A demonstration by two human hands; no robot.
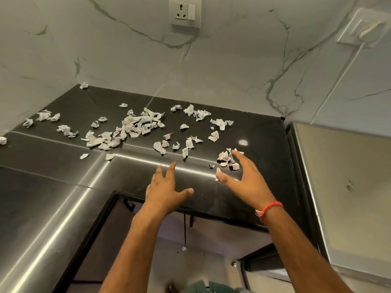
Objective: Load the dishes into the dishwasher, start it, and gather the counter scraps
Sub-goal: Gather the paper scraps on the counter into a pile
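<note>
Many torn and crumpled paper scraps (135, 125) lie scattered over the black counter (63, 182), thickest at the middle back. A small heap of scraps (227, 159) sits near the counter's right front. My right hand (247, 178), with an orange thread on its wrist, is open and cupped just right of that heap, fingertips touching it. My left hand (167, 187) hovers open over bare counter, fingers spread, a little left of the heap. Neither hand holds anything. No dishes or dishwasher can be made out.
A marble-patterned wall with a power socket (185, 11) rises behind the counter. A tall pale appliance side (347, 187) stands right of the counter. One scrap (184, 248) lies on the floor below the counter's front edge.
</note>
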